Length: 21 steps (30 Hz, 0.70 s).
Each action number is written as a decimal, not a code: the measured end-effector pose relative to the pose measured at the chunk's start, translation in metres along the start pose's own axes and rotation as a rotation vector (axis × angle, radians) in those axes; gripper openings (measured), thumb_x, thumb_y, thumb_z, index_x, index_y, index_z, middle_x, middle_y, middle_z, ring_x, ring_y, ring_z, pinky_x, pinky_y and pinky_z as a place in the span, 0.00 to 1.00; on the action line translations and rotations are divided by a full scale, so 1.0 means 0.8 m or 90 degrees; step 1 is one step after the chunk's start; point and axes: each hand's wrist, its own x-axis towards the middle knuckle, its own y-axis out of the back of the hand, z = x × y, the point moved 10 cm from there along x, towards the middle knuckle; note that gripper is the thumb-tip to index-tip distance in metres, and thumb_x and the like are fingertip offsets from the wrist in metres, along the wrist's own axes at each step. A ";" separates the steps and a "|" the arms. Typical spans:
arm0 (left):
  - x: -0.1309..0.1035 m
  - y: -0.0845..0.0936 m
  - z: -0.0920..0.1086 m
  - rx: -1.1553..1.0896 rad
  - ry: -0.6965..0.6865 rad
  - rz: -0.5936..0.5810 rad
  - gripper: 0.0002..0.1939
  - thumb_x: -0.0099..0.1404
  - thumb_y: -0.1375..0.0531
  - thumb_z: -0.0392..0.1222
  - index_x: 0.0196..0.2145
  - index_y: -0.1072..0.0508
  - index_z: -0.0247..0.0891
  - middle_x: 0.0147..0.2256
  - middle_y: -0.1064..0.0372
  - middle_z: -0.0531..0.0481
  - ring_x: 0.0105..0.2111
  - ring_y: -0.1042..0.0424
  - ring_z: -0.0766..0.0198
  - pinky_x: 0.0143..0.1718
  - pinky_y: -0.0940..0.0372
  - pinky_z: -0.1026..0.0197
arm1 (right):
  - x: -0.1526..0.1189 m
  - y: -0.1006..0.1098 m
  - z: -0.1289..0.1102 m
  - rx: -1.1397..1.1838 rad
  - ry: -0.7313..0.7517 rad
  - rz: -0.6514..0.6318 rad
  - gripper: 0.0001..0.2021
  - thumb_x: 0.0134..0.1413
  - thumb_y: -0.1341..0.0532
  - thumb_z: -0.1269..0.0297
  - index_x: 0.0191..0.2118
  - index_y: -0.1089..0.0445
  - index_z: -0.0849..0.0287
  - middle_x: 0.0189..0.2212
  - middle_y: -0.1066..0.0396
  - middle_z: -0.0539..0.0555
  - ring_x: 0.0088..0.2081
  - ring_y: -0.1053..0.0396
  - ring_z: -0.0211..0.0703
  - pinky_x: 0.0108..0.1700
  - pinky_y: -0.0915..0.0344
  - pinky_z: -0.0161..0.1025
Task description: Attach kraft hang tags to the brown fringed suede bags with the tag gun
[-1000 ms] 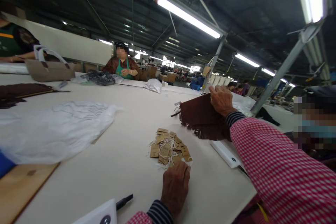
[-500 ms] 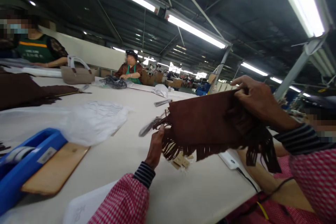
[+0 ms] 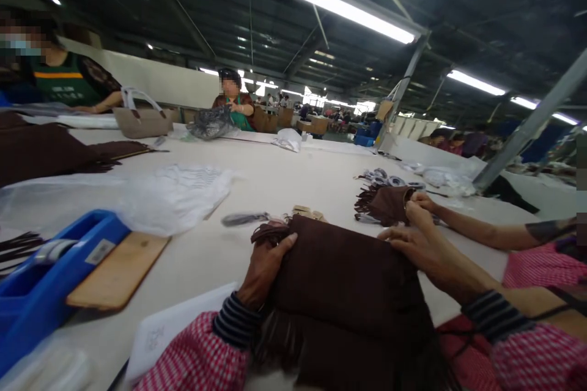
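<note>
A dark brown fringed bag hangs in front of me over the table's near side, its fringe falling dark and blurred at the sides. My left hand grips its upper left edge, thumb on the front, with some brown strands bunched above the fingers. At the upper right corner, my right hand holds the bag, with its fingertips over the top edge and the thumb hidden. Just behind the bag lie some tan tags and a grey wrapped piece on the white table.
To the right, a co-worker's hands hold another brown fringed bag. A blue tape dispenser, a tan board and white plastic bags lie left. Two people work across the table near a beige handbag.
The fringed bag has come down and closer to me, turning from a raised, stretched position. Both hands moved with it. The co-worker's hands and second bag now show at right.
</note>
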 end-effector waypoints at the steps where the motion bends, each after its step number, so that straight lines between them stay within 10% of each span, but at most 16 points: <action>1: 0.002 0.006 -0.006 0.021 -0.032 0.021 0.16 0.52 0.27 0.40 0.39 0.21 0.38 0.44 0.23 0.45 0.52 0.28 0.49 0.58 0.37 0.51 | 0.000 -0.022 0.015 -0.017 -0.014 -0.068 0.07 0.43 0.39 0.60 0.27 0.26 0.55 0.27 0.25 0.56 0.31 0.28 0.50 0.31 0.32 0.42; 5: 0.006 0.008 -0.040 0.036 -0.037 -0.001 0.11 0.53 0.30 0.37 0.35 0.24 0.38 0.40 0.25 0.48 0.47 0.28 0.53 0.55 0.36 0.50 | 0.006 -0.097 0.033 -0.048 -0.032 -0.249 0.11 0.48 0.42 0.63 0.31 0.22 0.59 0.32 0.23 0.56 0.36 0.28 0.50 0.38 0.32 0.43; 13: -0.002 0.002 -0.024 0.091 -0.090 -0.002 0.11 0.53 0.28 0.37 0.36 0.21 0.39 0.40 0.25 0.49 0.46 0.28 0.55 0.52 0.35 0.55 | 0.053 -0.197 -0.100 0.129 0.132 -0.348 0.18 0.63 0.40 0.49 0.38 0.22 0.58 0.38 0.24 0.53 0.40 0.30 0.48 0.43 0.36 0.41; 21: 0.006 0.007 -0.058 -0.234 0.100 0.051 0.17 0.46 0.24 0.39 0.33 0.23 0.34 0.35 0.23 0.49 0.37 0.25 0.60 0.42 0.29 0.58 | 0.050 -0.203 -0.086 0.270 0.027 -0.267 0.15 0.56 0.33 0.49 0.35 0.23 0.58 0.34 0.27 0.51 0.36 0.33 0.44 0.36 0.37 0.36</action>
